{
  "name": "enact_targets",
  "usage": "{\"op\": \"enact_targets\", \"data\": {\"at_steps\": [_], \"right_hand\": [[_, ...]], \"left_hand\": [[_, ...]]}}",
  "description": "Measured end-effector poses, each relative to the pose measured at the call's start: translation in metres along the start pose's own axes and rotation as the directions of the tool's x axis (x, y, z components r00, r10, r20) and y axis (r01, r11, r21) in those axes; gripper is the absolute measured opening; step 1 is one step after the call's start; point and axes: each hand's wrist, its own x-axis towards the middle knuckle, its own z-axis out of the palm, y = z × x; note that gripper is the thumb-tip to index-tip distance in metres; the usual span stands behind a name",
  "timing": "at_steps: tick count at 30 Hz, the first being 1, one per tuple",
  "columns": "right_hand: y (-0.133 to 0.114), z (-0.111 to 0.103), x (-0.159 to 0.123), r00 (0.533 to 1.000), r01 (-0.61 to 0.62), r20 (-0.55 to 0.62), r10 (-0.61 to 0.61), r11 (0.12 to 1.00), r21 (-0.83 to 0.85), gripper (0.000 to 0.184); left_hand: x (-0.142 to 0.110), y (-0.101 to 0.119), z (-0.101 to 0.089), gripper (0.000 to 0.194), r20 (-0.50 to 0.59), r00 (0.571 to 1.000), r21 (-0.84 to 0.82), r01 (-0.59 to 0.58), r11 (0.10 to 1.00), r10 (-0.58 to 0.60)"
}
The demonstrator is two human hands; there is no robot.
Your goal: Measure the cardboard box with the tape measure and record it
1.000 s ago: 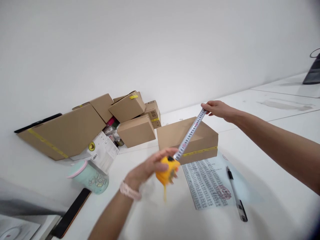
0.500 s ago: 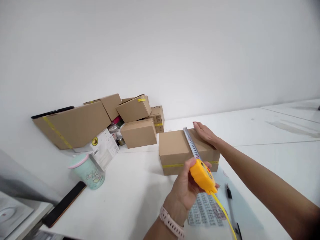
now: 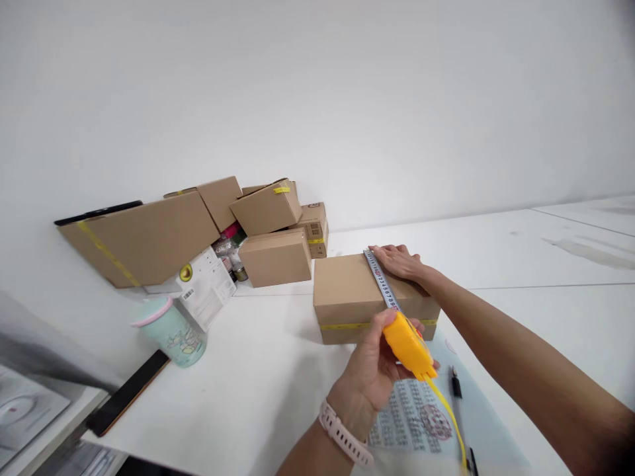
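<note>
Your left hand [image 3: 364, 373] grips the yellow tape measure [image 3: 409, 349] at the near side of the cardboard box [image 3: 342, 281], which sits on the white table [image 3: 238, 383]. Your right hand [image 3: 399, 262] lies on the box top, fingers outstretched beside the metal blade [image 3: 381, 283]; whether a fingertip pins the blade's far end is hard to tell. Set that end level with the far edge, press the blade flat, hold it square, and read from directly above.
</note>
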Motion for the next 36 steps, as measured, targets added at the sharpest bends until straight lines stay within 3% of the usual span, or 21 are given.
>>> {"op": "enact_targets", "data": {"at_steps": [12, 15, 18, 20, 21, 23, 25, 27, 29, 31, 33, 36], "right_hand": [[0.002, 0.018, 0.006, 0.991, 0.043, -0.126, -0.05, 0.997, -0.062, 0.053], [0.0, 0.017, 0.008, 0.986, 0.037, -0.165, -0.032, 0.999, 0.028, 0.049], [0.004, 0.005, 0.005, 0.962, 0.012, -0.272, 0.038, 0.984, 0.179, 0.052], [0.016, -0.006, -0.003, 0.917, -0.019, -0.377, 0.133, 0.957, 0.29, 0.058], [0.025, -0.01, -0.01, 0.886, -0.038, -0.42, 0.194, 0.935, 0.353, 0.059], [0.047, -0.012, -0.03, 0.831, -0.082, -0.449, 0.329, 0.87, 0.485, 0.058], [0.071, -0.005, -0.056, 0.817, -0.12, -0.396, 0.418, 0.796, 0.593, 0.055], [0.089, 0.009, -0.083, 0.837, -0.17, -0.255, 0.485, 0.672, 0.721, 0.055], [0.096, 0.024, -0.107, 0.888, -0.223, -0.074, 0.454, 0.565, 0.795, 0.062], [0.09, 0.032, -0.123, 0.947, -0.201, 0.026, 0.321, 0.526, 0.826, 0.069], [0.076, 0.028, -0.13, 0.976, -0.138, 0.012, 0.217, 0.575, 0.806, 0.07], [0.052, 0.006, -0.126, 0.974, -0.044, -0.133, 0.183, 0.732, 0.68, 0.066]], "left_hand": [[-0.008, -0.003, 0.001, 0.064, -0.021, 1.0, 0.049, -0.004, 0.999, 0.005], [-0.009, -0.007, 0.0, 0.067, -0.015, 0.997, 0.139, -0.074, 0.987, 0.077], [-0.018, -0.008, -0.009, 0.065, 0.019, 0.976, 0.272, -0.215, 0.938, 0.218], [-0.029, -0.004, -0.022, 0.063, 0.033, 0.931, 0.351, -0.35, 0.868, 0.363], [-0.034, -0.001, -0.032, 0.063, 0.02, 0.889, 0.393, -0.427, 0.814, 0.457], [-0.043, 0.007, -0.058, 0.062, -0.051, 0.765, 0.473, -0.548, 0.69, 0.642], [-0.046, 0.015, -0.087, 0.062, -0.152, 0.64, 0.524, -0.594, 0.611, 0.753], [-0.042, 0.019, -0.115, 0.062, -0.246, 0.598, 0.533, -0.574, 0.622, 0.763], [-0.033, 0.021, -0.135, 0.064, -0.296, 0.635, 0.497, -0.536, 0.683, 0.713], [-0.024, 0.023, -0.143, 0.066, -0.278, 0.708, 0.424, -0.517, 0.744, 0.65], [-0.017, 0.028, -0.141, 0.067, -0.226, 0.756, 0.361, -0.521, 0.773, 0.614], [-0.015, 0.046, -0.126, 0.065, -0.178, 0.751, 0.351, -0.555, 0.754, 0.636]]}}
